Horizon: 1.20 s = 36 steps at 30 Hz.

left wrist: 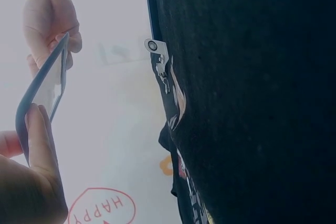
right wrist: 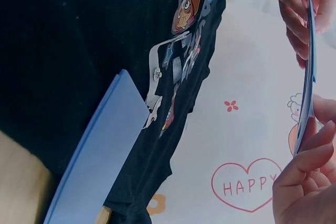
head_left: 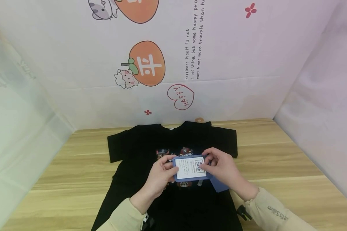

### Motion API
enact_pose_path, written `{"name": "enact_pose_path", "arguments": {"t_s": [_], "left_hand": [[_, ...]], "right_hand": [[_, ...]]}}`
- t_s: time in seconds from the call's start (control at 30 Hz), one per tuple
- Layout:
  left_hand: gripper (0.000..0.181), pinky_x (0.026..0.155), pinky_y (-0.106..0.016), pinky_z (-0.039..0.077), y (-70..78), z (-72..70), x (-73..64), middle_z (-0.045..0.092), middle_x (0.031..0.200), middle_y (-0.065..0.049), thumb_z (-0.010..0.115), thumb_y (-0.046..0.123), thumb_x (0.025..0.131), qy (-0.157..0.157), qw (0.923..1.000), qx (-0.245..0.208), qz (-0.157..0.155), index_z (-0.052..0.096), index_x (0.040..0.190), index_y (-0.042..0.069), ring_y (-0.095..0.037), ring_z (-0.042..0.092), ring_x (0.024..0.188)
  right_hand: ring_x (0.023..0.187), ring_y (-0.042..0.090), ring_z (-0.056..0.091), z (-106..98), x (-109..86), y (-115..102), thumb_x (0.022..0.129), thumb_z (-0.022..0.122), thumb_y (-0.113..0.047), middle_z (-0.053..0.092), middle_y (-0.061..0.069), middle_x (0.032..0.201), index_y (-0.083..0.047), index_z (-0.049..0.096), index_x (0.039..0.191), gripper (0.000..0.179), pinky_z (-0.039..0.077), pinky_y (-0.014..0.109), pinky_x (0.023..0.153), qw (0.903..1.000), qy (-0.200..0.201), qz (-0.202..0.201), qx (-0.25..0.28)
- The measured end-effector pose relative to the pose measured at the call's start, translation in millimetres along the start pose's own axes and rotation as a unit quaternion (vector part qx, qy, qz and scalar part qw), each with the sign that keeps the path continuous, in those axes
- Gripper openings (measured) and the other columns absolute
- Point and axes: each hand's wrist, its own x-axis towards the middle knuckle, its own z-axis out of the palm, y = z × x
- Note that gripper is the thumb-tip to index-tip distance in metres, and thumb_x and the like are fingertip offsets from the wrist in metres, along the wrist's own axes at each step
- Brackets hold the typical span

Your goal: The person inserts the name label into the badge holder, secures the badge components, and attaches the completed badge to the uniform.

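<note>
Both hands hold a blue ID card holder above a black T-shirt. Its white insert carries printed text and faces up in the head view. My left hand pinches the holder's left end, thumb on top. At the right end, my right hand grips it with thumb and curled fingers. Seen from the right wrist, the holder is nearly edge-on. A flat blue piece lies on the shirt below the right hand, and a badge clip with a metal snap lies close by.
The black T-shirt is spread on a wood-grain table, cartoon print facing up. A white printed cloth hangs behind the table, with pale cloth walls on the left and right.
</note>
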Motion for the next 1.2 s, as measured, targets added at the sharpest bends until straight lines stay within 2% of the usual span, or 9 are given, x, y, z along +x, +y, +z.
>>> {"name": "enact_pose_path", "arguments": {"t_s": [0.23, 0.5, 0.77, 0.97, 1.2], "left_hand": [[0.039, 0.067, -0.022, 0.056, 0.4, -1.4, -0.1, 0.064, 0.118, -0.022, 0.053, 0.001, 0.092, 0.007, 0.9999, 0.006, -0.003, 0.047, 0.130, -0.003, -0.021, 0.070, 0.089], [0.040, 0.073, -0.028, 0.057, -0.5, -3.3, 0.3, 0.064, 0.117, -0.023, 0.053, 0.000, 0.092, 0.006, 1.0000, 0.006, -0.004, 0.045, 0.131, -0.004, -0.024, 0.069, 0.092], [0.043, 0.070, -0.025, 0.057, -1.9, -5.4, 0.4, 0.065, 0.115, -0.024, 0.053, 0.000, 0.091, 0.015, 0.9998, 0.011, -0.006, 0.043, 0.133, -0.005, -0.023, 0.070, 0.089], [0.042, 0.073, -0.030, 0.058, -3.0, -7.3, 0.5, 0.065, 0.113, -0.025, 0.053, -0.002, 0.091, 0.019, 0.9998, 0.007, -0.003, 0.044, 0.131, -0.006, -0.024, 0.069, 0.090], [0.043, 0.074, -0.031, 0.057, -3.1, -8.5, 0.6, 0.065, 0.113, -0.026, 0.053, -0.003, 0.091, 0.020, 0.9998, 0.004, -0.003, 0.043, 0.132, -0.007, -0.023, 0.069, 0.091]], "right_hand": [[0.057, 0.010, 0.046, 1.7, 0.1, 1.1, 0.076, 0.078, -0.006, 0.055, 0.000, 0.072, -0.002, 0.062, 0.104, 0.033, 0.039, 0.020, 0.050, 0.9999, 0.005, -0.003, -0.012], [0.056, 0.009, 0.045, 2.6, 1.9, 3.5, 0.076, 0.078, -0.006, 0.054, 0.000, 0.071, -0.004, 0.063, 0.103, 0.031, 0.039, 0.019, 0.050, 0.9999, 0.007, -0.009, -0.011], [0.056, 0.009, 0.046, -2.7, 4.7, 6.4, 0.078, 0.076, -0.007, 0.055, 0.001, 0.070, -0.002, 0.063, 0.102, 0.028, 0.040, 0.019, 0.050, 0.9997, 0.012, -0.016, 0.013], [0.059, 0.010, 0.048, -19.3, 7.9, 11.4, 0.084, 0.072, -0.013, 0.057, 0.004, 0.074, 0.000, 0.061, 0.106, 0.028, 0.042, 0.020, 0.053, 0.9988, 0.004, 0.000, 0.050], [0.063, 0.009, 0.048, -35.2, 9.8, 25.0, 0.088, 0.068, -0.018, 0.057, 0.004, 0.080, 0.003, 0.057, 0.114, 0.035, 0.042, 0.022, 0.054, 0.9958, -0.028, 0.045, 0.075]]}}
